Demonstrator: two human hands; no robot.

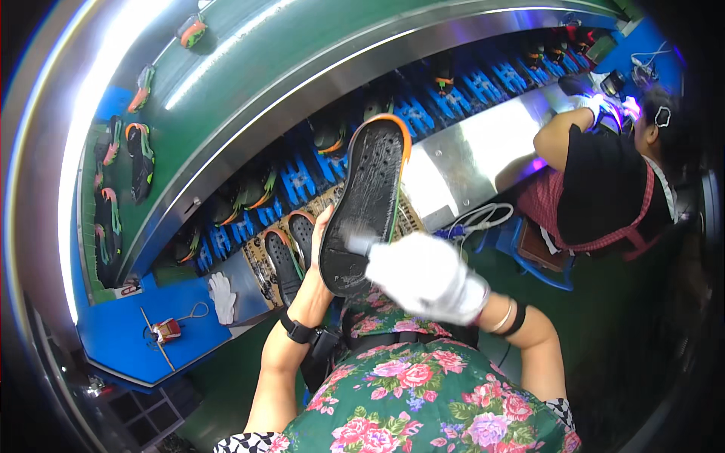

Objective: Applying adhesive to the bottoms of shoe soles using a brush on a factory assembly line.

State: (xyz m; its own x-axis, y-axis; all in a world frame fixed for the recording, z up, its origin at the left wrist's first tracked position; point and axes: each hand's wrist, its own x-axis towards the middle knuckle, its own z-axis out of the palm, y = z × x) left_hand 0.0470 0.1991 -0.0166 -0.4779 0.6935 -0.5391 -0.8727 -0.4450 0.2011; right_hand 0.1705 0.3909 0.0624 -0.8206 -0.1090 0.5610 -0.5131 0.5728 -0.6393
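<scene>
Grips probably light, flexible sole by side edge in curled left hand; apparently pinches blurred tool in right hand.

A bright strip light curves past a blue tabletop above green floor

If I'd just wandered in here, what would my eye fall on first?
Probably the large black sole with its orange-and-green rim, held up in mid-picture by the bare left hand, the white-gloved right hand over its lower part. Below them, bright flowers cover the wearer's green garment. At the upper right, a co-worker in black sits beside a violet glow.
</scene>
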